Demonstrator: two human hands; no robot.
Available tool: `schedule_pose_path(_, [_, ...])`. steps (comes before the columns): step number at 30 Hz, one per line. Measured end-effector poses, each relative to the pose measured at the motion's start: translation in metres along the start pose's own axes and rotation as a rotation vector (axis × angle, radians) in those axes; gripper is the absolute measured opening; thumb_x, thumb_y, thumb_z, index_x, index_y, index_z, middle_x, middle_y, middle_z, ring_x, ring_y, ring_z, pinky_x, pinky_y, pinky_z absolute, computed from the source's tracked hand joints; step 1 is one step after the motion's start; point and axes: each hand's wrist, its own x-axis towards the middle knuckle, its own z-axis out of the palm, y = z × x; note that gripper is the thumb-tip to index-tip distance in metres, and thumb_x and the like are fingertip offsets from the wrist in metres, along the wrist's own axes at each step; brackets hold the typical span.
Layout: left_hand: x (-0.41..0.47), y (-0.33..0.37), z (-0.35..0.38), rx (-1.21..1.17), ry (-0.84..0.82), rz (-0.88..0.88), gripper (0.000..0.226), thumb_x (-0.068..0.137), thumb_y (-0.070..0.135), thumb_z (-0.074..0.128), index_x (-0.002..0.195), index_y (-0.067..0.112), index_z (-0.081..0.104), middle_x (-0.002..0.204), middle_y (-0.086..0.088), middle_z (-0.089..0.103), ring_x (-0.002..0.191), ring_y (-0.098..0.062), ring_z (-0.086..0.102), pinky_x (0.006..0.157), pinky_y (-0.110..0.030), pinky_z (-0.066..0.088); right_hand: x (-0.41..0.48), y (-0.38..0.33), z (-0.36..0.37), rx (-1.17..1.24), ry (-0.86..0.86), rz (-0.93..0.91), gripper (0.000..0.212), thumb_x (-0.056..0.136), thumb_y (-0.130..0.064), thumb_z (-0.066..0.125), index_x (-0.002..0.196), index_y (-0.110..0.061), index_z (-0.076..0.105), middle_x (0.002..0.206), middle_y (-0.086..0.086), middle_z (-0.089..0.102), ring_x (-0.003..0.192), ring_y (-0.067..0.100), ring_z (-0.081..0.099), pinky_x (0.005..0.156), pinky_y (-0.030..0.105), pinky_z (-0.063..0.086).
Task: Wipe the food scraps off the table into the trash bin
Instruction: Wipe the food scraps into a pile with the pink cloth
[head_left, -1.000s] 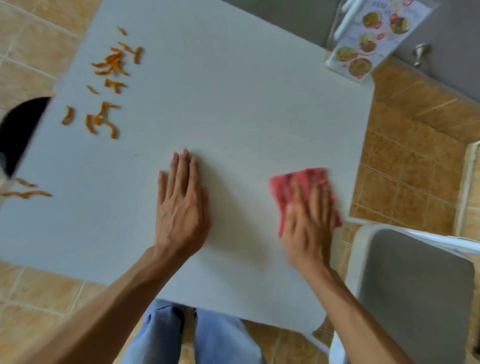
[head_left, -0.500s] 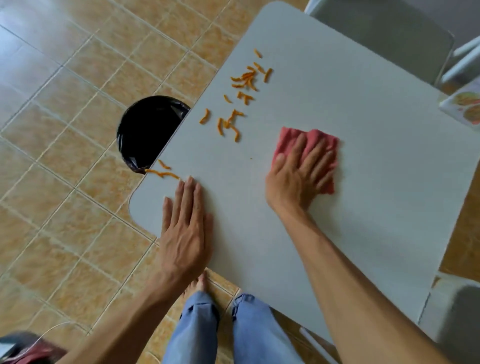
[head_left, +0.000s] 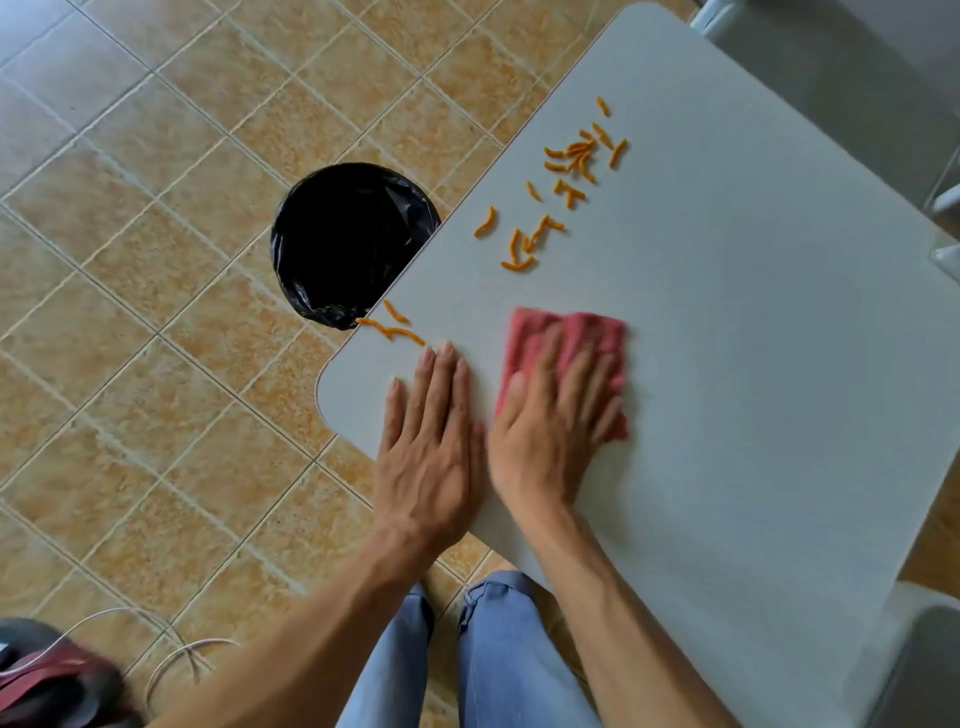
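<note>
Orange food scraps (head_left: 569, 171) lie scattered along the left side of the grey table (head_left: 753, 364). A few more scraps (head_left: 395, 327) sit right at the table's left edge, above the trash bin (head_left: 343, 239), which is lined with a black bag and stands on the floor beside the table. My right hand (head_left: 550, 431) presses flat on a pink cloth (head_left: 571, 343) near the table's front left corner. My left hand (head_left: 431, 447) lies flat and spread on the table, touching the right hand, with its fingertips just short of the edge scraps.
Grey chairs stand at the far side (head_left: 831, 62) and at the near right (head_left: 924, 665) of the table. White cables (head_left: 171, 660) and a dark red object (head_left: 47, 675) lie on the tiled floor at the lower left. My legs in blue trousers (head_left: 467, 660) are below the table's front edge.
My right hand has slid the pink cloth left and toward me, up against my left hand. The view has swung left, bringing the bin into sight. The scraps have not moved.
</note>
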Motion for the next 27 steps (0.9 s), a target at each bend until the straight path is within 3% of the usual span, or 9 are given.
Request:
schedule_pose_path(2, [0.000,-0.001,0.001,-0.001,-0.012,0.017,0.060,0.103,0.033,0.027,0.155,0.008,0.010,0.164,-0.008,0.003,0.152,-0.023,-0.003,0.123,-0.045,0.004,-0.006,0.010,-0.006,-0.058,-0.145,-0.316,0.058,0.103,-0.040,0.033,0.158,-0.023,0.030,0.167,0.010,0.022,0.155,0.032,0.017,0.122,0.055,0.015])
schedule_pose_path(4, [0.002,-0.002,0.001,-0.004,-0.005,0.030,0.060,0.103,0.033,0.026,0.155,0.007,0.011,0.164,-0.008,0.004,0.152,-0.023,-0.003,0.123,-0.044,0.003,0.020,0.027,-0.008,-0.104,-0.176,-0.453,0.058,0.104,-0.042,0.031,0.159,-0.027,0.026,0.169,0.005,0.017,0.156,0.027,0.014,0.123,0.052,0.016])
schedule_pose_path(10, [-0.001,-0.004,0.004,0.031,-0.010,0.018,0.061,0.103,0.034,0.025,0.155,0.007,0.011,0.164,-0.010,0.005,0.152,-0.022,-0.002,0.123,-0.045,0.002,0.041,-0.028,0.011,0.021,0.056,0.130,0.059,0.099,-0.035,0.036,0.154,-0.013,0.040,0.162,0.019,0.032,0.151,0.039,0.027,0.121,0.055,0.022])
schedule_pose_path(13, [-0.001,-0.003,0.006,0.062,-0.002,0.056,0.064,0.101,0.032,0.030,0.155,0.008,0.009,0.164,-0.011,0.003,0.152,-0.024,-0.002,0.123,-0.044,-0.002,0.021,-0.030,0.006,0.025,-0.069,-0.072,0.062,0.100,-0.038,0.031,0.158,-0.014,0.030,0.166,0.016,0.022,0.155,0.036,0.016,0.124,0.053,0.013])
schedule_pose_path(16, [0.000,-0.002,0.007,0.055,0.010,0.028,0.059,0.103,0.030,0.026,0.155,0.006,0.011,0.164,-0.011,0.005,0.152,-0.023,-0.002,0.123,-0.045,0.001,0.024,0.027,-0.008,-0.035,-0.088,-0.345,0.058,0.104,-0.042,0.026,0.158,-0.019,0.032,0.166,0.010,0.025,0.155,0.030,0.020,0.124,0.050,0.017])
schedule_pose_path(21, [-0.002,0.003,0.006,0.051,0.029,0.027,0.060,0.102,0.033,0.022,0.155,0.007,0.012,0.164,-0.011,0.006,0.152,-0.022,-0.002,0.123,-0.043,-0.001,-0.002,0.059,-0.016,-0.024,0.065,0.183,0.056,0.103,-0.035,0.037,0.155,-0.016,0.037,0.164,0.016,0.029,0.153,0.038,0.024,0.123,0.055,0.018])
schedule_pose_path(22, [-0.002,0.003,0.006,0.058,0.033,0.022,0.060,0.101,0.033,0.022,0.155,0.007,0.013,0.164,-0.011,0.007,0.152,-0.023,0.000,0.123,-0.043,0.000,-0.014,0.053,-0.018,0.005,0.011,0.131,0.057,0.103,-0.035,0.038,0.157,-0.018,0.035,0.165,0.015,0.026,0.153,0.038,0.020,0.123,0.056,0.015])
schedule_pose_path(25, [-0.002,0.003,0.004,0.070,0.019,0.010,0.061,0.100,0.034,0.021,0.154,0.007,0.013,0.164,-0.013,0.008,0.152,-0.025,0.002,0.122,-0.046,0.002,-0.038,0.064,-0.029,0.040,-0.174,-0.314,0.058,0.103,-0.040,0.034,0.159,-0.028,0.027,0.169,0.007,0.017,0.156,0.032,0.011,0.124,0.054,0.010])
schedule_pose_path(27, [-0.004,0.009,0.005,0.057,0.024,0.009,0.061,0.101,0.034,0.021,0.154,0.007,0.012,0.164,-0.013,0.007,0.152,-0.026,0.001,0.122,-0.046,-0.001,-0.039,0.098,-0.038,0.012,-0.201,-0.462,0.056,0.104,-0.043,0.028,0.159,-0.032,0.026,0.169,0.002,0.016,0.157,0.026,0.011,0.124,0.050,0.011])
